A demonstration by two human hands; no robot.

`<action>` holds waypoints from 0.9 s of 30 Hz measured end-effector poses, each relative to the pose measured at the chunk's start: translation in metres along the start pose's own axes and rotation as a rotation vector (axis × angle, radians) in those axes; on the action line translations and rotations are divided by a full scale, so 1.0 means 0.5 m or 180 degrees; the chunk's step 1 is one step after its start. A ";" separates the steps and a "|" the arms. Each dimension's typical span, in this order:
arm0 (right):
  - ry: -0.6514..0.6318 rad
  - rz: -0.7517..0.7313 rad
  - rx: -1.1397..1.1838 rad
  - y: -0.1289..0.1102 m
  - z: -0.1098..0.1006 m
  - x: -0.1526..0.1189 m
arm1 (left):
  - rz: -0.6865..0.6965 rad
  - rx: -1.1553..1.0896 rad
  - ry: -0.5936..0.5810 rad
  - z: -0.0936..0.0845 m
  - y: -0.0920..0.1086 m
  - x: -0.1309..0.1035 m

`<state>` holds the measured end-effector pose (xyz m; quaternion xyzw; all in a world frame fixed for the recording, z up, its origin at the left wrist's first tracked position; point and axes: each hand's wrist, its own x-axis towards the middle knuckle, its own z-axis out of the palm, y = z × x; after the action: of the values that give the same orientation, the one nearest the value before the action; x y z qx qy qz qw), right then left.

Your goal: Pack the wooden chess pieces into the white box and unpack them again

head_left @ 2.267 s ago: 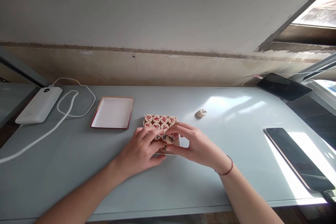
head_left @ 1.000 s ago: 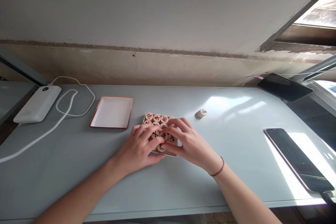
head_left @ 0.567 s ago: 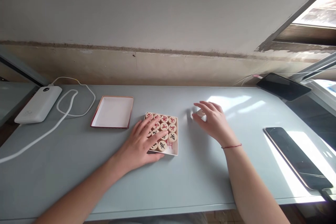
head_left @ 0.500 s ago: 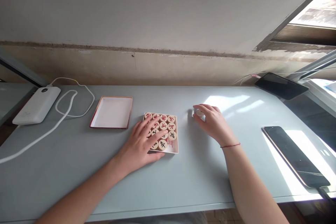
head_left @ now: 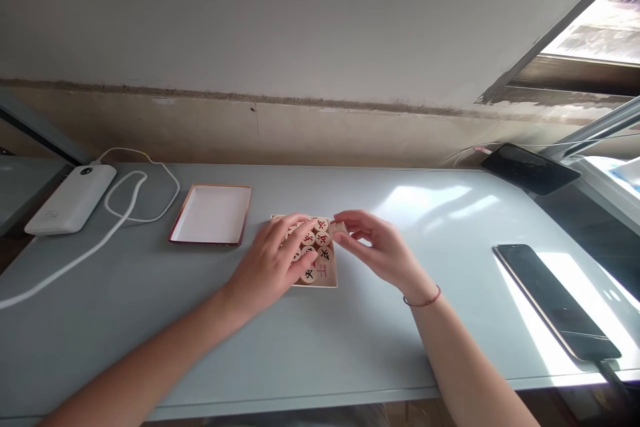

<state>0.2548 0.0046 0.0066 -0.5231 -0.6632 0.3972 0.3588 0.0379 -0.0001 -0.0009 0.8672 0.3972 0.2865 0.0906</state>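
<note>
A shallow white box (head_left: 327, 279) on the desk holds rows of round wooden Chinese chess pieces (head_left: 323, 238) marked with red and black characters. A gap at its near right corner shows the box floor with red print. My left hand (head_left: 273, 257) lies over the box's left side with fingers apart, hiding several pieces; whether it touches them I cannot tell. At the box's right edge, my right hand (head_left: 377, 247) pinches one pale Chinese chess piece (head_left: 339, 229) between thumb and fingers, tilted on its side. A reddish cord circles the right wrist.
To the left lies the open box lid (head_left: 213, 213), white inside with red edges. Farther left are a white power bank (head_left: 73, 200) and its looped white cable (head_left: 117, 213). On the right rest a phone (head_left: 557, 300) and a second dark phone (head_left: 530, 167) by the wall.
My right hand has lifted the chess piece off the desk and carried it left to the box. My left hand has shifted slightly upward over the pieces, its thumb drawn in.
</note>
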 end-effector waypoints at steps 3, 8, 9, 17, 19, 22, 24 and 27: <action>-0.0203 0.0104 0.0511 -0.015 0.018 -0.005 | 0.0151 -0.0208 -0.0020 0.019 0.008 0.018; -0.0494 0.0286 0.0960 -0.023 0.030 -0.006 | 0.0037 -0.0560 0.0020 0.038 0.013 0.022; -0.0525 0.0306 0.1017 -0.023 0.031 -0.006 | -0.0007 -0.0628 0.0040 0.037 0.014 0.019; -0.0051 0.0565 0.1157 -0.028 0.023 -0.006 | 0.0003 -0.0964 -0.0014 0.030 0.032 -0.003; -0.0033 0.0527 0.1171 -0.029 0.022 -0.006 | 0.0094 -0.0817 -0.0129 0.033 0.036 -0.003; 0.0071 0.0408 0.1129 -0.023 0.024 -0.006 | 0.0148 -0.0552 -0.0379 0.036 0.036 -0.004; 0.0112 0.0287 0.1093 -0.016 0.025 -0.006 | 0.0163 -0.0416 -0.0438 0.038 0.035 -0.006; 0.0160 0.0186 0.0972 -0.008 0.025 -0.006 | 0.0280 -0.0228 -0.0439 0.036 0.029 -0.009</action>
<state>0.2424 -0.0006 0.0046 -0.4913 -0.5704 0.4904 0.4390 0.0552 -0.0119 -0.0121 0.8976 0.3410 0.2438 0.1361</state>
